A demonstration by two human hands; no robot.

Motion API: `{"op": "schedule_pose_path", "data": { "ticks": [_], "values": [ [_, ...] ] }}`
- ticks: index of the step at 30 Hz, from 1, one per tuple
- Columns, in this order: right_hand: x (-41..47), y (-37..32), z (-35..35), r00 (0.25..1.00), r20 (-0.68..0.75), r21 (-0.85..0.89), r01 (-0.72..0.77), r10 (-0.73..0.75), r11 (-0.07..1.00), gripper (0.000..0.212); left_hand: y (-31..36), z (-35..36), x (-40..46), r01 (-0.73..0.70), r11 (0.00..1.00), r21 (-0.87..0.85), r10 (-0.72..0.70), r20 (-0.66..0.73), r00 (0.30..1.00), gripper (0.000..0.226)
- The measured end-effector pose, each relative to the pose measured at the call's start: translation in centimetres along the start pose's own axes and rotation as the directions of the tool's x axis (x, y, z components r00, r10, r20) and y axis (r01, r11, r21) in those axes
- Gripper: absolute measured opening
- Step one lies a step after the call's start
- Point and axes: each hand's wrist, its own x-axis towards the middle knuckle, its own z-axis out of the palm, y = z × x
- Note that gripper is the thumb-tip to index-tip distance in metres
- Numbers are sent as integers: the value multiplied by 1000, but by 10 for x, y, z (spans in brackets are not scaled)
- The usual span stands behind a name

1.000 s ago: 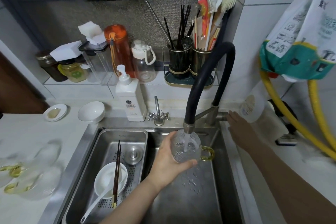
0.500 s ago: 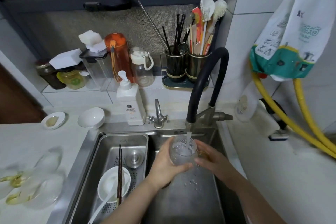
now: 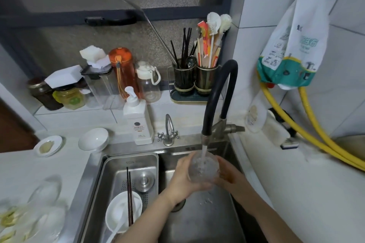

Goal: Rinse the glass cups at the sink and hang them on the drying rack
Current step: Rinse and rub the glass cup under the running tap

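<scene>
Below the tap [image 3: 205,138] at frame centre, both hands, left [image 3: 182,178] and right [image 3: 230,176], grip a cup [image 3: 203,168] mid-rinse; next likely comes emptying it, then hanging it up.

White soap pump bottle [image 3: 138,122] on the counter at 12 o'clock from a steel strainer tray [image 3: 132,165]. In the tray: round metal plug [image 3: 146,181], white bowl [image 3: 122,211] with dark chopsticks [image 3: 130,195] across it. At 9 o'clock from the bottle, small white bowl [image 3: 94,140] and saucer [image 3: 48,145]. On the ledge: orange bottle [image 3: 123,71], clear jug [image 3: 149,83], jars [image 3: 57,96], utensil holder [image 3: 194,81]. At 3 o'clock, yellow hoses [image 3: 308,134] under a hanging printed bag [image 3: 294,49].
</scene>
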Motion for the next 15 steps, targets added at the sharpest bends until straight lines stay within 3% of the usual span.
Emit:
{"op": "schedule_pose_path", "data": {
  "ticks": [6, 11, 15],
  "values": [
    [21, -4, 10, 1000, -11, -12, -22, 22, 1000, 57, -8, -17, 3, 72, 995, -68, -74, -37, 997, 107],
    [18, -6, -2, 997, -77, 38, -3, 6, 999, 51, 4, -7, 13, 60, 989, -132, -64, -23, 998, 80],
    [17, 4, 6, 998, -64, 39, -17, 20, 999, 48, -8, -8, 8, 45, 990, -132, -51, -38, 998, 74]
  ]
}}
